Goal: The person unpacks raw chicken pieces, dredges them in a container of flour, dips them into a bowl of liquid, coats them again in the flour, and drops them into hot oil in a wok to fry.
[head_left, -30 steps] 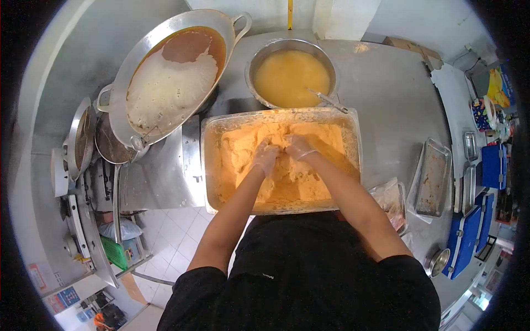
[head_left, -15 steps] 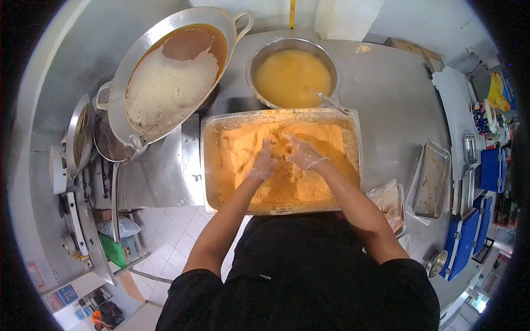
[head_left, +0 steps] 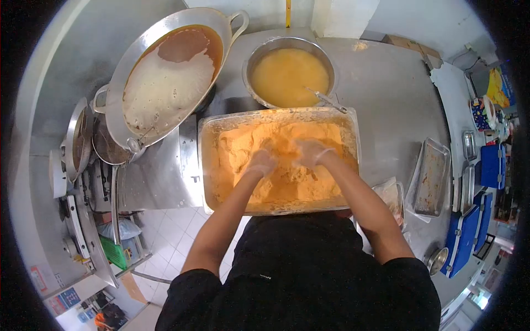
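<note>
Over orange powder (head_left: 326,187) in the tub (head_left: 298,208), left hand (head_left: 262,161) and right hand (head_left: 310,152) apart — pinching or spread, I cannot tell.

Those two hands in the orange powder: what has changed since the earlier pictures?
The right hand has moved rightward, away from the left hand, so the gap between them is wider. Whether either let go of anything is unclear. The tub, bowl and big pan stayed put.

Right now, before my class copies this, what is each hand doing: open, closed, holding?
Left hand: at the orange powder, blurred; grip cannot be told.
Right hand: also at the powder, blurred; grip cannot be told.
</note>
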Motion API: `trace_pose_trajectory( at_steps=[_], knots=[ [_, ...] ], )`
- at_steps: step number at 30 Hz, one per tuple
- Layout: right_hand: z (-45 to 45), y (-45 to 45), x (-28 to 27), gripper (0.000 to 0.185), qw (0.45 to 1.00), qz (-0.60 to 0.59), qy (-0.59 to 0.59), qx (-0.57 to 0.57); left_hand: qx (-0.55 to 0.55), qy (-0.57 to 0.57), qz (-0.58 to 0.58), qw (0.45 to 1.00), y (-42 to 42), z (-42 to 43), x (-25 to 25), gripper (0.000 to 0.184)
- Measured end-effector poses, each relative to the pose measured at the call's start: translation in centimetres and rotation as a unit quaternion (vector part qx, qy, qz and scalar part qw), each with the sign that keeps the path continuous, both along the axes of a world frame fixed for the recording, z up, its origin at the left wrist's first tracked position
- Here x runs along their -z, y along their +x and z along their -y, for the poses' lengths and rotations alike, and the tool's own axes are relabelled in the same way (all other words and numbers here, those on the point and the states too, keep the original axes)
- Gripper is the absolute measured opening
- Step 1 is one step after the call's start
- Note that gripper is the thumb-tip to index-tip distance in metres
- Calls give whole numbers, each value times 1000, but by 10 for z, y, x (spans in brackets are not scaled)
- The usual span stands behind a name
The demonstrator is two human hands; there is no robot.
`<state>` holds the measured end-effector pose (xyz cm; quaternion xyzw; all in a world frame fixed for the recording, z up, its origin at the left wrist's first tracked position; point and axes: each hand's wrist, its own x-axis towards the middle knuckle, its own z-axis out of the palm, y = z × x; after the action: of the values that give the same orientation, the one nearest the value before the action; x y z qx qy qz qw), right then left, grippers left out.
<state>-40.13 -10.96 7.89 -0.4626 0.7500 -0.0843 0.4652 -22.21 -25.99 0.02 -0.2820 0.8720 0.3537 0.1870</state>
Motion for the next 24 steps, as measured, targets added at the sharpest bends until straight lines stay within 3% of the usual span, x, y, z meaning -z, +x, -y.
trace_pose_trajectory(
  at_steps=[1, 3, 6, 8, 10, 11, 13, 15, 17, 19, 21, 24],
  knots=[
    [-22, 1, 18, 93, 999, -26, 18, -12, 65, -10, 29, 997, 5, -1, 25, 69],
    [-42, 26, 18, 99, 997, -53, 53, -12, 105, 22, 78, 991, 7, -11, 12, 69],
    [-17, 49, -15, 91, 995, -49, 79, 36, -27, 104, 105, 989, -15, -27, -72, 70],
    [-5, 50, 16, 73, 993, -1, 90, 80, -59, 132, 12, 989, -18, -20, 32, 65],
    [-4, 41, 32, 73, 998, -31, 51, 28, -40, 113, -5, 993, -18, -18, 47, 61],
    [-6, 35, 38, 73, 998, -48, 31, 1, -8, 80, 24, 996, -19, -19, 10, 60],
    [-34, 42, 49, 77, 961, -195, -75, -179, 80, 38, 67, 994, -12, -20, -19, 56],
    [-49, 60, 37, 81, 944, -246, -83, -201, 190, 18, 91, 977, 2, -23, -23, 52],
    [-46, 75, -19, 87, 976, -198, 4, -96, 200, -87, -24, 976, 31, -42, 12, 48],
    [-34, 80, -47, 93, 985, -143, 81, -51, 179, -142, -75, 971, 36, -49, 13, 46],
    [-13, 82, -40, 101, 982, -141, 104, -67, 125, -152, -61, 979, 12, -53, -16, 45],
    [-9, 70, 37, 110, 982, -168, 22, -83, 9, -52, 7, 999, -10, -42, 3, 45]
  ],
)
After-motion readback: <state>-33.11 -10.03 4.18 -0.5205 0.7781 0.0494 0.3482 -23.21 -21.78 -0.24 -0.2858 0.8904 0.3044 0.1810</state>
